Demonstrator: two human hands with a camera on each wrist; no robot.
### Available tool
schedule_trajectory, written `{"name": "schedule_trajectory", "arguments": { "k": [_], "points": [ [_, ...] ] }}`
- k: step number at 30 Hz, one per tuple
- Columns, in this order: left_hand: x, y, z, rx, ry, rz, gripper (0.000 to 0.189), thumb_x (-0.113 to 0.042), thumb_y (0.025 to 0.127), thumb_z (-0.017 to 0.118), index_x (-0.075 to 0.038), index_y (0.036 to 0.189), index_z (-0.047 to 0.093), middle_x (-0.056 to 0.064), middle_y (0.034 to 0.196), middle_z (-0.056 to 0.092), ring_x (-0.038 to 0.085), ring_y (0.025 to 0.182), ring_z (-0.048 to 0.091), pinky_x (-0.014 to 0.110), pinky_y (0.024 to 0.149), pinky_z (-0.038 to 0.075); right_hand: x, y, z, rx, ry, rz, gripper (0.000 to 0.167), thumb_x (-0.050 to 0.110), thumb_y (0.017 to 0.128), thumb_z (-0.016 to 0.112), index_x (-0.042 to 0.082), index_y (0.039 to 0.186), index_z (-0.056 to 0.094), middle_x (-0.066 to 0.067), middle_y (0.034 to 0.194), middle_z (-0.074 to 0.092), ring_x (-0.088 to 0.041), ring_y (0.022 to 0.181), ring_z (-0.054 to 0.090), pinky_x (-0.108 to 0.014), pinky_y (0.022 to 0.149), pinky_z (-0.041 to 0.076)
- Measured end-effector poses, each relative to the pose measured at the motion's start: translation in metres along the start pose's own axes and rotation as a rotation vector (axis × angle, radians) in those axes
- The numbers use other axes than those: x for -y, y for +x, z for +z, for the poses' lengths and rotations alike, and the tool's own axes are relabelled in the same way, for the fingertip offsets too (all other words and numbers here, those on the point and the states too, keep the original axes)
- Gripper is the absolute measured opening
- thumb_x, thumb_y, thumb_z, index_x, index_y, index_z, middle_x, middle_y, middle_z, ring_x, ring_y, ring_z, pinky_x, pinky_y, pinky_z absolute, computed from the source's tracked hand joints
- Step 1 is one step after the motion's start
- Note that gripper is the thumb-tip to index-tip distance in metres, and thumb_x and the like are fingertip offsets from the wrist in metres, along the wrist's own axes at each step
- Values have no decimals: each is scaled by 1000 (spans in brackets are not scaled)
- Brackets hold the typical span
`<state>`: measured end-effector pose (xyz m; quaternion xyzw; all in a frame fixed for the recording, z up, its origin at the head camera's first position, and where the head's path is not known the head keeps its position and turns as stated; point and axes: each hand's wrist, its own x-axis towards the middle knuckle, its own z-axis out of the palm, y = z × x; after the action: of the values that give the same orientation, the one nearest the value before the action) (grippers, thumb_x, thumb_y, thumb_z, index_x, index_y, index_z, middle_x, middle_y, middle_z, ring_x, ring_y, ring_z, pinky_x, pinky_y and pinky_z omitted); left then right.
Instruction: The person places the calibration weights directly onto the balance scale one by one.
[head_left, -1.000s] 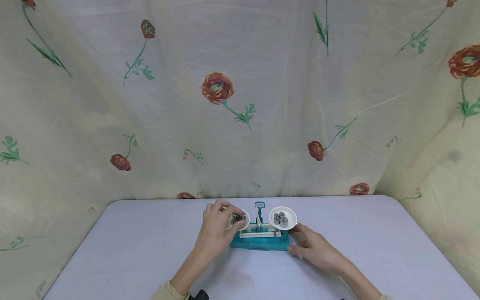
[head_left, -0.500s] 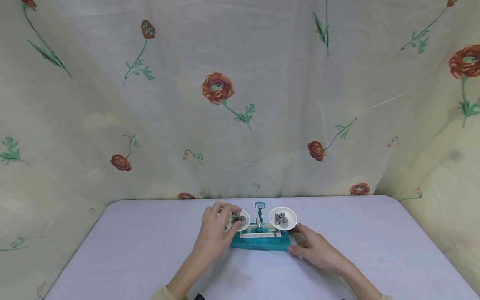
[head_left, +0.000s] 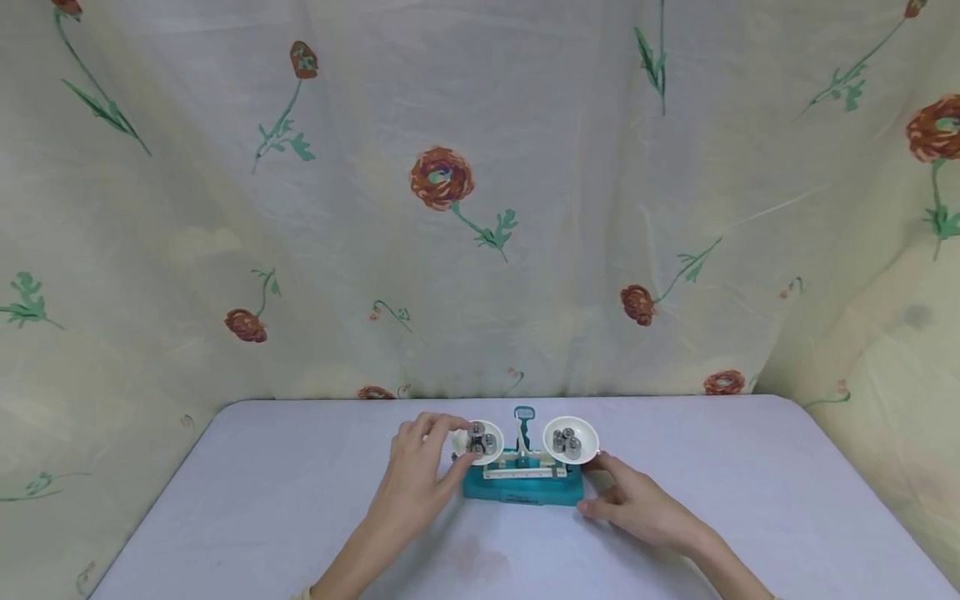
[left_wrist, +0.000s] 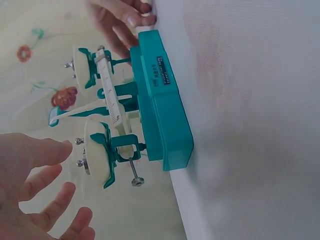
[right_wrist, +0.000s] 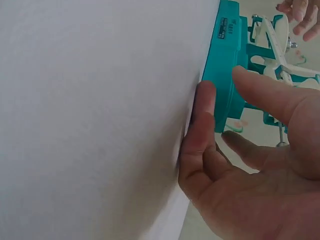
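A teal two-pan balance scale [head_left: 522, 490] stands on the table. Several small metal weights [head_left: 489, 442] sit in its white left pan [head_left: 498, 453], and a few more weights [head_left: 572, 447] in the right pan [head_left: 589, 434]. My left hand [head_left: 411, 479] is beside the left pan, thumb and index finger spread at its rim. In the left wrist view its fingers [left_wrist: 55, 200] are apart and hold nothing. With thumb and fingers my right hand [head_left: 641, 502] grips the right end of the teal base [right_wrist: 225, 60], low against the table.
A pale cloth covers the table [head_left: 262, 500]. Behind it hangs a flower-patterned curtain [head_left: 337, 208], which also runs along both sides. A screw with a nut [left_wrist: 137, 181] sticks out at the left end of the beam.
My left hand has drawn back to the left from over the left pan, uncovering its weights. The right hand stays on the base. The head view has shifted slightly.
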<state>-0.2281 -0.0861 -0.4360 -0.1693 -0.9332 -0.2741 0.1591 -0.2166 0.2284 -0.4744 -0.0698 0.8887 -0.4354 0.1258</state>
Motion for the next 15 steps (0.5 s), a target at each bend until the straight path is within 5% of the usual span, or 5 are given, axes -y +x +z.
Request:
{"name": "schedule_trajectory", "arguments": {
  "k": [10,15],
  "points": [
    [9,-17,-11,28,41,-27,45,-24,95,84,-20,134,63,17,142,52,34,112,58,51,96,51,5,-11,-8,-99,-155,-56,75,32,96,82,-2,154,47,-25,152,58,-33,119,71,-51,96,63],
    [18,-24,-13,111,103,-49,58,-39,95,82,-17,143,58,29,156,44,50,126,54,67,103,47,5,-21,-9,-206,-332,-93,79,46,99,76,6,160,45,-25,156,54,-50,140,55,-75,108,47]
  ]
}}
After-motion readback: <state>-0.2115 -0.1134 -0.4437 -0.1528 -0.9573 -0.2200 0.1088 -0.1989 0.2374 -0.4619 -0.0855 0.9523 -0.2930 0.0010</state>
